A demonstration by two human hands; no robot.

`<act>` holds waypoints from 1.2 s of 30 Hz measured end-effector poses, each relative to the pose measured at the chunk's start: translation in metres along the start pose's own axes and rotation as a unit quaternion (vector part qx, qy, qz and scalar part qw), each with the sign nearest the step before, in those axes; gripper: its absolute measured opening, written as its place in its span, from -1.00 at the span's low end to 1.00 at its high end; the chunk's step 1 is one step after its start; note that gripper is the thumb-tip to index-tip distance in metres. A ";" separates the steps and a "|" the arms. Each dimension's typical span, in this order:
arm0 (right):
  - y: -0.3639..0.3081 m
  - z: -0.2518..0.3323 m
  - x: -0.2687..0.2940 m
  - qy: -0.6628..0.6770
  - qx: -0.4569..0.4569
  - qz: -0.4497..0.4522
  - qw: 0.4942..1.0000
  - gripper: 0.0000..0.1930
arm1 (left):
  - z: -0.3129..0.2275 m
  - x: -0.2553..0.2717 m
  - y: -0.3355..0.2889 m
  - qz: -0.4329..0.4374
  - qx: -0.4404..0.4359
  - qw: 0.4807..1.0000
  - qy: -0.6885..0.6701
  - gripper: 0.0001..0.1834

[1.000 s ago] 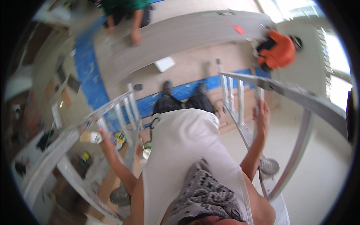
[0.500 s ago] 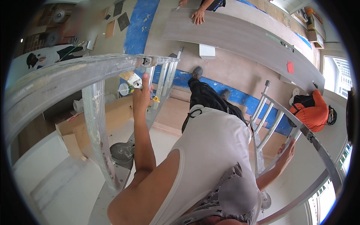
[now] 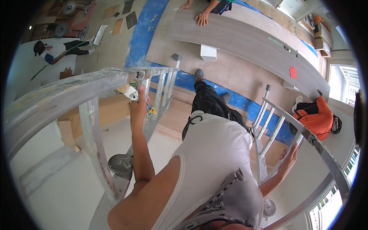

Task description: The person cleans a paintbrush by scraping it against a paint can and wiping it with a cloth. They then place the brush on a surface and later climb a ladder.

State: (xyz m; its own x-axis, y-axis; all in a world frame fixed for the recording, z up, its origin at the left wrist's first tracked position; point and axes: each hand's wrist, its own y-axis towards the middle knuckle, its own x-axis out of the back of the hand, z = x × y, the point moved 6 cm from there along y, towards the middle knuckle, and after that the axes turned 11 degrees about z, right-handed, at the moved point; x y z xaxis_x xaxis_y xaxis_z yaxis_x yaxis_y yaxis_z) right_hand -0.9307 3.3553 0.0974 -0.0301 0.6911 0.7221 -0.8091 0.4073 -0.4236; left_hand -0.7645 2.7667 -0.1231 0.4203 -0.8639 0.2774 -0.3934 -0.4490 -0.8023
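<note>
My left hand is closed around a paintbrush with pale bristles and a white ferrule. It rests against the paint-splashed aluminium ladder on my left, just under its bent top joint. On the other side my right hand is closed on the rail of the right-hand ladder section, partly hidden by the rail. Below my white top, my dark-trousered legs reach down to grey shoes.
A long grey panel lies beyond my feet, a co-worker's hand on it. Another person in orange crouches at its right end. At far left a person holds a green pole. Blue sheeting and cardboard lie below.
My view has shifted slightly. My left hand with the paintbrush appears a little lower and further left. The person at far left shows more clearly, and the bucket behind the brush is now mostly hidden.
</note>
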 end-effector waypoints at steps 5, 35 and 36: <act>-0.015 -0.007 -0.004 0.003 -0.011 -0.020 1.000 -0.45 | -0.002 0.001 0.009 0.030 -0.010 1.000 0.000 -0.25; 0.009 -0.028 0.027 -0.018 0.034 -0.076 0.996 -0.41 | 0.005 -0.024 0.025 -0.011 -0.063 0.997 -0.040 -0.26; 0.011 -0.026 0.026 -0.024 0.035 -0.073 0.996 -0.41 | 0.008 -0.023 0.028 -0.018 -0.043 0.998 -0.034 -0.24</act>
State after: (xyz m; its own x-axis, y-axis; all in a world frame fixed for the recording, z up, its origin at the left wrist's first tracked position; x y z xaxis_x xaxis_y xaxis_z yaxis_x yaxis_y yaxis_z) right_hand -0.9256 3.3927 0.0971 0.0645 0.5981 0.7988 -0.8458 0.4576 -0.2743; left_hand -0.7784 2.7763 -0.1561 0.4898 -0.8301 0.2666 -0.4438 -0.5006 -0.7433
